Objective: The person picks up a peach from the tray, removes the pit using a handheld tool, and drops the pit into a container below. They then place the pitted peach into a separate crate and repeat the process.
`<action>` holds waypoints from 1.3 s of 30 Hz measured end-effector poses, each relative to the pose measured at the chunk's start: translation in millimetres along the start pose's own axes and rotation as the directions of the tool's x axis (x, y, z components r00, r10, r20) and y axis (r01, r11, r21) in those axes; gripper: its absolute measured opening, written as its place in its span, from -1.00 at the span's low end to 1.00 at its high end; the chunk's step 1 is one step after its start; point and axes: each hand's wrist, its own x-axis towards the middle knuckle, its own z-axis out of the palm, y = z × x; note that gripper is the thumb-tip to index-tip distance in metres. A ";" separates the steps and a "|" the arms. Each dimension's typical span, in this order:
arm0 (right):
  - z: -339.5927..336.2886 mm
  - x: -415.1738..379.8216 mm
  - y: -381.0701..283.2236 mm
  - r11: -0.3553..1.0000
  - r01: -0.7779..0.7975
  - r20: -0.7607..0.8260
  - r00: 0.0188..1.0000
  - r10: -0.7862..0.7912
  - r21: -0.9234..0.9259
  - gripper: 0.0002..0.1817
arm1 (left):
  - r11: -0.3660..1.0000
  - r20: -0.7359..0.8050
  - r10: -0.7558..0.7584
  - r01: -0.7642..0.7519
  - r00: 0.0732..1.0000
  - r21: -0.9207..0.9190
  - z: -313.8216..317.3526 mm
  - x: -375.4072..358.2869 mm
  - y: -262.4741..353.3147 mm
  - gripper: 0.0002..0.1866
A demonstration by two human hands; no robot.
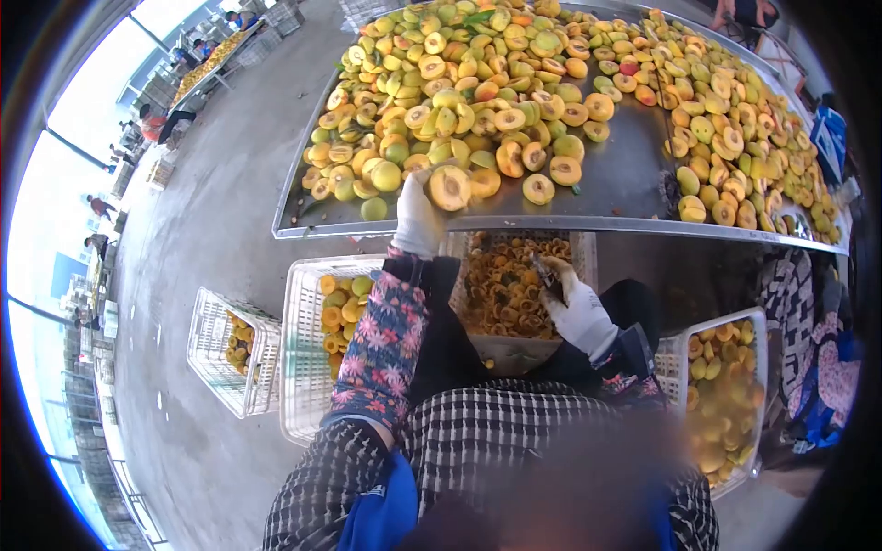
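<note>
My left hand, in a white glove, holds a halved peach at the front edge of the metal table, its cut face and pit cavity showing. A big heap of yellow-green fruit, many pieces cut in half, lies just beyond it. My right hand, also gloved, is closed around a small dark metal tool. It hovers over a crate of brown-orange scraps between my knees.
Left of my legs stand a white crate of fruit and a smaller crate. Another fruit-filled crate is on the right, beside a person in patterned clothing. More people work at a far table.
</note>
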 end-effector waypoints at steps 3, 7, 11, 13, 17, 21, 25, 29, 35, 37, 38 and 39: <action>-7.7 15.8 -38.2 0.994 0.058 0.024 0.998 -0.061 0.089 -0.59 | 1.000 0.008 0.017 -0.017 1.000 0.007 12.6 -30.3 -8.2 -0.50; 2.0 33.1 -70.4 0.964 0.258 -0.112 0.958 -0.265 -0.068 -0.59 | 0.999 0.015 0.045 -0.045 0.999 0.028 38.3 -57.0 -32.1 -0.40; 15.4 35.1 -70.6 0.929 0.268 -0.126 0.944 -0.306 -0.254 -0.67 | 0.991 0.017 0.069 -0.070 0.998 0.110 42.9 -65.6 -43.1 -0.38; 18.4 31.8 -68.8 0.919 0.237 -0.071 0.960 -0.272 -0.316 -0.68 | 0.991 0.001 0.068 -0.067 0.998 0.116 42.6 -66.0 -45.0 -0.37; 17.8 27.3 -64.1 0.919 0.235 -0.017 0.967 -0.253 -0.317 -0.68 | 0.971 -0.008 0.081 -0.077 0.997 0.225 46.5 -71.6 -46.3 -0.36; 9.1 23.2 -61.1 0.896 0.216 0.077 0.976 -0.202 -0.387 -0.69 | 0.928 0.025 0.043 -0.050 0.999 0.369 44.2 -73.3 -41.5 -0.33; 13.3 18.1 -51.9 0.910 0.220 0.106 0.975 -0.195 -0.352 -0.69 | 0.925 0.053 -0.102 0.075 0.993 0.373 35.1 -64.8 -43.2 -0.29; 26.2 13.7 -44.8 0.993 0.107 0.108 0.989 -0.100 -0.057 -0.61 | 0.885 0.068 -0.009 -0.024 0.998 0.465 27.6 -56.4 -56.4 -0.25; 10.7 23.7 -34.4 0.991 0.106 0.139 0.986 -0.094 -0.087 -0.68 | 0.952 0.123 0.001 -0.038 0.992 0.305 26.1 -50.5 -58.7 -0.22; 10.0 26.5 -35.6 0.997 0.080 0.090 0.993 -0.081 0.006 -0.64 | 0.956 -0.057 0.288 -0.284 0.956 0.075 49.3 -62.2 -76.8 -0.23; 13.3 25.4 -37.1 0.997 0.075 0.096 0.992 -0.075 0.006 -0.64 | 0.943 -0.036 0.310 -0.302 0.950 0.143 44.8 -63.3 -80.4 -0.24; 17.9 24.1 -38.3 0.998 0.069 0.103 0.992 -0.069 0.006 -0.63 | 0.924 -0.015 0.328 -0.318 0.944 0.210 40.1 -63.5 -83.5 -0.25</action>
